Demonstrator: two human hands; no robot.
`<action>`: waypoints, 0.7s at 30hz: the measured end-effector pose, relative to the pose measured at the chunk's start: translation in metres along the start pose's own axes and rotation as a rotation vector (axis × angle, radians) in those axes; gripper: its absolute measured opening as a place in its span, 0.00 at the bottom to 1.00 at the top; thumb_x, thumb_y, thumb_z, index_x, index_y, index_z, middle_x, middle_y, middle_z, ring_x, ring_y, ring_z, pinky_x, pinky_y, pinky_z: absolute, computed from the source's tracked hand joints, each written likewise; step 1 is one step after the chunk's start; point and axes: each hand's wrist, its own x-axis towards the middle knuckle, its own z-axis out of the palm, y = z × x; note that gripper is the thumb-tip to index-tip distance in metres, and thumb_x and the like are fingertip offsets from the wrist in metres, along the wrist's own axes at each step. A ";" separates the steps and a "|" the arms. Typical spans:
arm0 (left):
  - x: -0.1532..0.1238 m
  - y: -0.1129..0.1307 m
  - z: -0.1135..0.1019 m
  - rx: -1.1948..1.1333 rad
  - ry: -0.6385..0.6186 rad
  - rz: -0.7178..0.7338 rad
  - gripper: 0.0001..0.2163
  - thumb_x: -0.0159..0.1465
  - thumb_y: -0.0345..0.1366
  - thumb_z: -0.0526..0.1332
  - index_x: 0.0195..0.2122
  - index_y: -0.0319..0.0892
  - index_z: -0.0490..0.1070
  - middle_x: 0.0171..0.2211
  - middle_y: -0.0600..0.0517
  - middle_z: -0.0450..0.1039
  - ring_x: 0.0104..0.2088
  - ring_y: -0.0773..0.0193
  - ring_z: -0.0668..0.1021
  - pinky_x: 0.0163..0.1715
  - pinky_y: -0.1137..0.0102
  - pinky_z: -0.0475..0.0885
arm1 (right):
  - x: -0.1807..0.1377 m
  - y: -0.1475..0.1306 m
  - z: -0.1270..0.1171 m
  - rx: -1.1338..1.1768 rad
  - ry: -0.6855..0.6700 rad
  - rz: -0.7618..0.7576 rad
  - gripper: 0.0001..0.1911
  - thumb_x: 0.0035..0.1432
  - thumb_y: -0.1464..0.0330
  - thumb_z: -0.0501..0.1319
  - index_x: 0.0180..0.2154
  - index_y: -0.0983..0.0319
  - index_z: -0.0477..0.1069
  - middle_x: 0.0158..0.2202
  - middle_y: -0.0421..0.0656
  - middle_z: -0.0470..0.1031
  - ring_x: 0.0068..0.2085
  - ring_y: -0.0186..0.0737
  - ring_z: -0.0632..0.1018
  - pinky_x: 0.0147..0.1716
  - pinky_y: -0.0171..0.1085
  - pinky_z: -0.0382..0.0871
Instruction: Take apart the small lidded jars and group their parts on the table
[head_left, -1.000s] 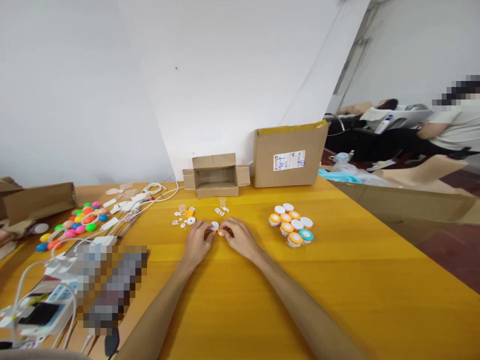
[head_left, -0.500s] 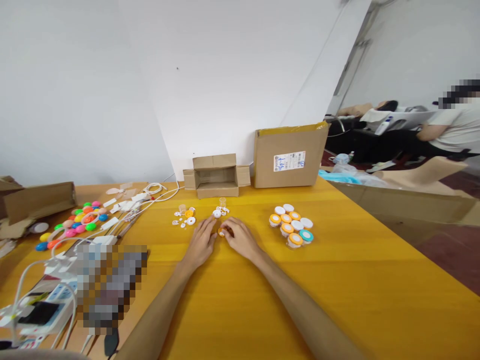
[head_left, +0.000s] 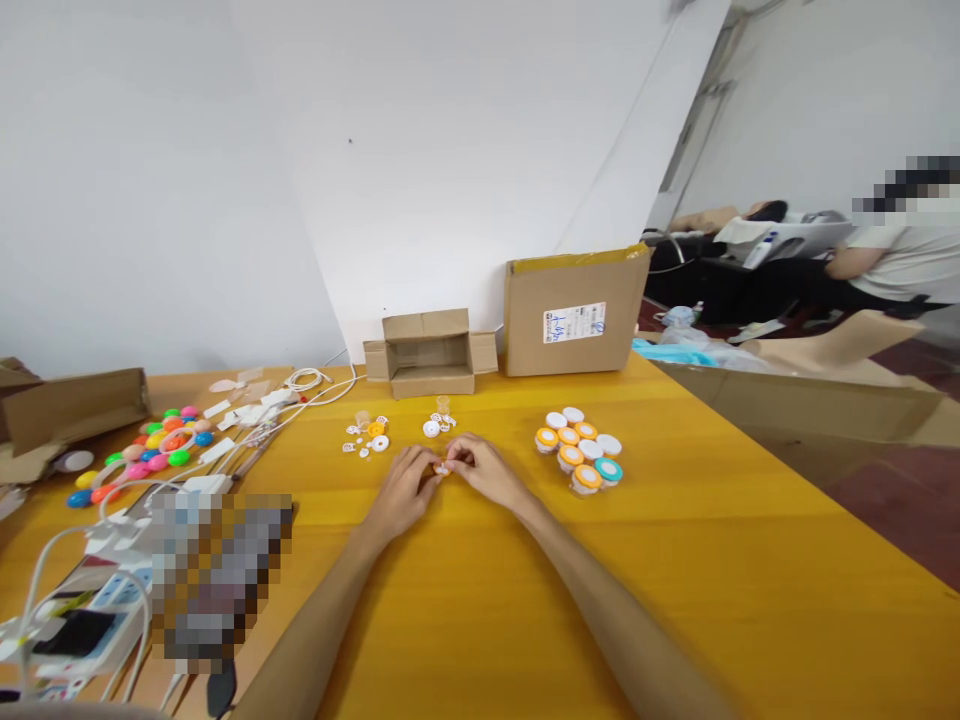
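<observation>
My left hand (head_left: 405,487) and my right hand (head_left: 484,469) meet fingertip to fingertip on the yellow table (head_left: 675,560), both pinched on a small white and orange plastic part (head_left: 442,467). Just beyond the fingers lie a white disc (head_left: 430,429) and a few tiny white pieces (head_left: 444,420). Further left is a scatter of small white and orange parts (head_left: 367,437). To the right of my right hand stands a cluster of round jars with orange, white and teal lids (head_left: 579,449).
A small open cardboard box (head_left: 430,352) and a larger box with a label (head_left: 574,311) stand at the back edge. Coloured balls (head_left: 146,452), white cables and a power strip (head_left: 82,630) crowd the left. A seated person (head_left: 892,250) is at the far right.
The white disc left my left hand and now lies further back on the table. Both hands have closed together on the small orange and white part.
</observation>
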 end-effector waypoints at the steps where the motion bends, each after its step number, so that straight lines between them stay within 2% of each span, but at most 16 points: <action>1: 0.000 0.000 0.000 0.005 0.001 0.009 0.05 0.66 0.30 0.57 0.39 0.46 0.71 0.39 0.50 0.73 0.42 0.58 0.75 0.47 0.64 0.69 | 0.000 0.000 -0.001 -0.004 -0.009 -0.007 0.06 0.51 0.76 0.62 0.25 0.60 0.71 0.31 0.39 0.75 0.35 0.37 0.75 0.37 0.35 0.69; 7: 0.000 -0.001 -0.001 0.026 0.015 0.019 0.04 0.66 0.31 0.58 0.37 0.45 0.71 0.37 0.51 0.73 0.41 0.58 0.75 0.46 0.63 0.70 | -0.001 0.001 0.001 -0.014 -0.041 -0.019 0.07 0.51 0.76 0.64 0.25 0.60 0.73 0.37 0.41 0.76 0.39 0.38 0.77 0.42 0.37 0.70; 21: 0.001 -0.005 0.002 0.013 0.025 0.014 0.04 0.67 0.33 0.58 0.35 0.44 0.72 0.36 0.51 0.72 0.41 0.60 0.75 0.44 0.65 0.70 | -0.003 0.000 0.005 -0.149 0.000 -0.047 0.10 0.51 0.80 0.63 0.26 0.60 0.73 0.38 0.42 0.76 0.41 0.39 0.77 0.43 0.39 0.70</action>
